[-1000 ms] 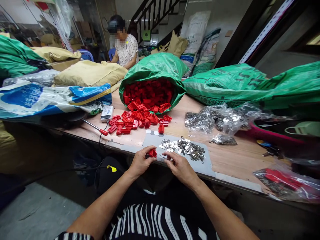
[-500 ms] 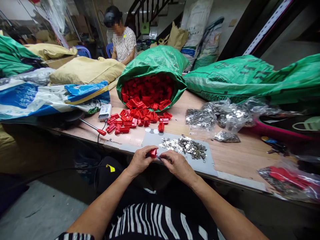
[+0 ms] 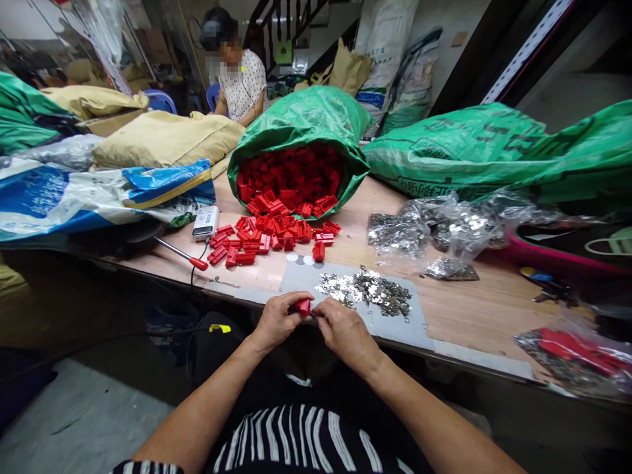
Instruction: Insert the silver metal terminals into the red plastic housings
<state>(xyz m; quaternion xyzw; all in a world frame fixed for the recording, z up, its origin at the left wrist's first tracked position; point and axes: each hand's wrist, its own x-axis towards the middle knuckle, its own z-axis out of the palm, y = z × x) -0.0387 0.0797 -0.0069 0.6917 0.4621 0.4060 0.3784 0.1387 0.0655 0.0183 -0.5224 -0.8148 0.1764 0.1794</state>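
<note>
My left hand (image 3: 278, 322) is closed around a small red plastic part (image 3: 303, 307), held just off the table's front edge. Close beside it, my right hand (image 3: 345, 329) pinches a slim dark tool (image 3: 314, 314) whose tip meets the end of the red part. My fingers cover most of that tool, so its exact kind cannot be made out. Beyond my hands, small shiny metal pieces (image 3: 365, 289) lie in a heap on a grey mat (image 3: 417, 322). Many similar red parts (image 3: 276, 230) spill from the mouth of a green sack (image 3: 306, 118).
Clear bags of metal pieces (image 3: 399, 230) lie right of the sack. A white device with a cable (image 3: 205, 222) and a red-tipped metal rod (image 3: 198, 263) are on the left. Another bag (image 3: 573, 355) rests at the right edge. A person (image 3: 241, 79) sits across the table.
The right hand has shifted slightly toward the left hand, and less of the dark tool shows. The red part stays in the left hand. The view has moved a little.
</note>
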